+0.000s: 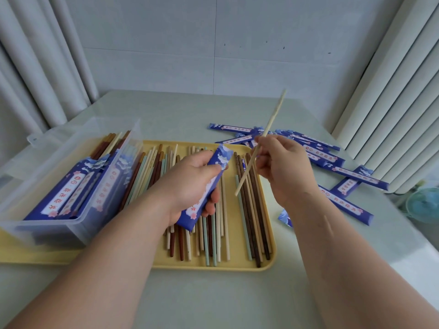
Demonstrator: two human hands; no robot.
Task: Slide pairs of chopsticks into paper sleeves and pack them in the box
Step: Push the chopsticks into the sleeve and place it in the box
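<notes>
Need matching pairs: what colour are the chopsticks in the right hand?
Pale cream chopsticks, pinched by the right hand; the head view shows them.

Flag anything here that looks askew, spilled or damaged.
Nothing looks damaged or spilled. The only untidy spot is the paper sleeves right of the yellow tray: they lie crisscrossed in a loose scatter on the table, unlike the sleeved pairs lined up in the clear box.

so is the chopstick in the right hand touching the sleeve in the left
Apart. The head view shows a gap between the pale chopstick in the right hand and the blue sleeve the left hand grips.
</notes>
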